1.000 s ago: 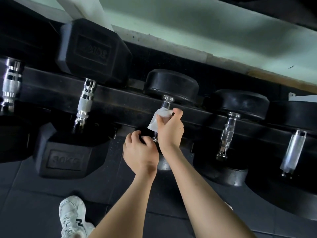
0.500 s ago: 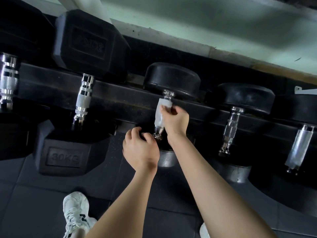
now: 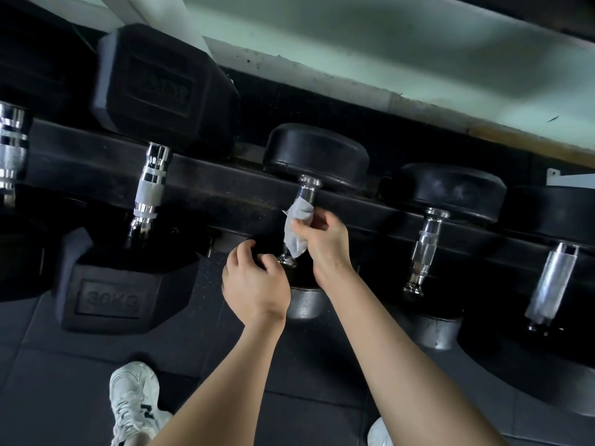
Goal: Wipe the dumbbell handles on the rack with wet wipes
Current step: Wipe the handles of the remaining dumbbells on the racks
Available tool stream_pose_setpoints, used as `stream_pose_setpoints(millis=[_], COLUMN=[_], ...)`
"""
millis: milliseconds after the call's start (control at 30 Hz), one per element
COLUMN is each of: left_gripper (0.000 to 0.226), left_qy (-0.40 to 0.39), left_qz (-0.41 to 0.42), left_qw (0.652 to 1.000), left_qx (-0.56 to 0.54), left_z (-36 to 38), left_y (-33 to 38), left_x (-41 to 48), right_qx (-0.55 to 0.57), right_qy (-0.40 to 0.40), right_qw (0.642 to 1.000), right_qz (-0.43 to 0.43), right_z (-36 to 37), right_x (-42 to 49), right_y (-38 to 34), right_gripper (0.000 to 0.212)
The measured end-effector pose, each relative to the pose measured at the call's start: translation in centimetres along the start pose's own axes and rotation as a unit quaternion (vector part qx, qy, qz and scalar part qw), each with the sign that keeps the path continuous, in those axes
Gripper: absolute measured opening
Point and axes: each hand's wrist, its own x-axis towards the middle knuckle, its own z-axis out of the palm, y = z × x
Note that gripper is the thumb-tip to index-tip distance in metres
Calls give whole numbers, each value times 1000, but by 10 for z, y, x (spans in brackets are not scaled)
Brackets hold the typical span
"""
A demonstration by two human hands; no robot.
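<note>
Rack [image 3: 225, 188] front: right hand [image 3: 325, 239] pinches wipe [image 3: 297, 226] round centre handle [image 3: 307, 191], axis running away from body; left hand [image 3: 254, 284] curls by its near end, hold unclear.

I count five dumbbells [image 3: 13, 156] [image 3: 149, 191] [image 3: 315, 149] [image 3: 450, 191] [image 3: 552, 281] on one rack [image 3: 225, 188], one wet wipe [image 3: 297, 226], two hands [image 3: 254, 284] [image 3: 325, 239], and two white shoes [image 3: 133, 397] [image 3: 380, 432] on the floor [image 3: 48, 365].
</note>
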Motion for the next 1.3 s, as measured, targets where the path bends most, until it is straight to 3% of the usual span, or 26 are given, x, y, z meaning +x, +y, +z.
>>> stream_pose_setpoints(millis=[133,167,267,333,433,533,667,867,1000,1167,1300], left_gripper=[41,47,56,56,56,54,53,54,53,53,53], left_qy=[2,5,7,5,1,2,4,2,-1,1,2], left_qz=[6,8,13,14,17,18,21,23,24,22,19], left_qw=[1000,1000,1000,1000,1000,1000,1000,1000,1000,1000,1000], left_qx=[3,4,0,4,10,7,1,3,7,1,-6], left_z=[0,-1,-1,-2,-2,-2,-2,0,0,-2,-2], left_y=[1,1,3,2,3,2,1,-1,0,1,3], left_x=[0,-1,-1,-1,-1,-1,-1,0,1,0,0], right_qx=[136,154,84,67,2,-55,-18,68,-14,-145,-190], right_qy=[-9,5,26,-18,-113,-141,-152,-142,-155,-147,-113], right_qw=[988,984,995,997,993,987,987,987,985,976,975], right_qz=[69,90,47,17,47,50,58,45,71,65,39], right_z=[10,14,22,16,-8,-15,-11,-1,0,2,-3], right_x=[2,5,7,6,7,12,19,27,16,4,-7], right_y=[-6,-13,-20,-9,12,12,-6,-13,4,13,9], right_gripper=[9,14,14,9,24,19,13,21,19,38,25])
